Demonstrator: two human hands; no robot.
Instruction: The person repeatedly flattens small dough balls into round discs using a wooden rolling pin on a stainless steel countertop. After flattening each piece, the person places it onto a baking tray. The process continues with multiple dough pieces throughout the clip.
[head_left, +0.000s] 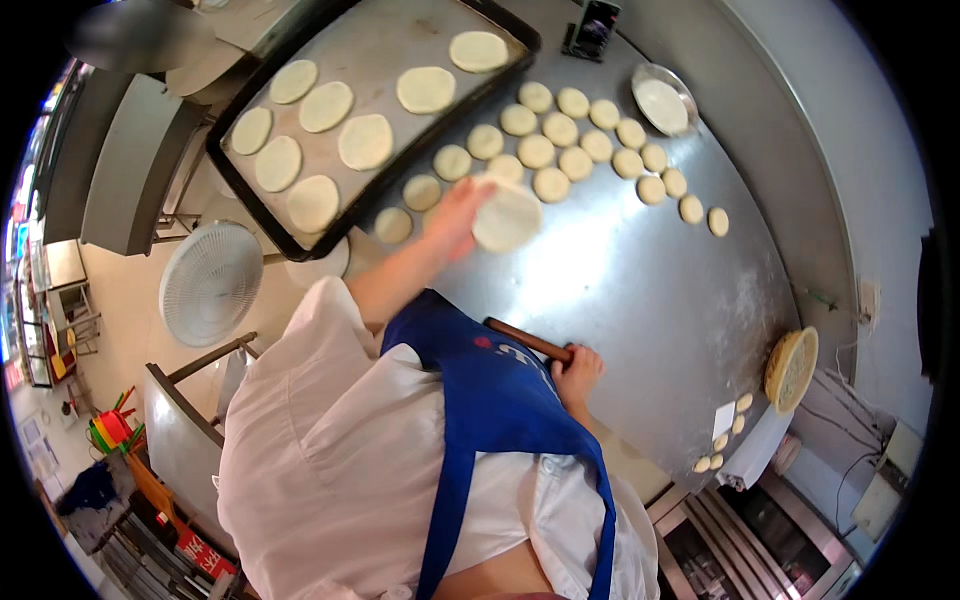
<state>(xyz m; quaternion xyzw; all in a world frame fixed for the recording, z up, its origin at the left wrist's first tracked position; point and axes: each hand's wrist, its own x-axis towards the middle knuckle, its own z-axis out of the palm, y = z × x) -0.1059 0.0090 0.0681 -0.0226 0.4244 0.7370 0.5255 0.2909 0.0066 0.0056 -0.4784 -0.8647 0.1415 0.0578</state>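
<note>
A flat round of dough hangs from my left hand, pinched at its left edge. The hand is slightly blurred, above the steel worktable. Close to my blue apron, my right hand grips one end of a wooden rolling pin. Several thick dough discs lie in loose rows on the steel, some of them just beyond my left hand. A dark-rimmed baking tray at the upper left bears several flattened dough rounds, spaced apart.
A metal bowl of white powder stands by the back wall, with a phone on a stand to its left. At the right are a wicker basket, small dough pieces and a white card. A fan stands at the left.
</note>
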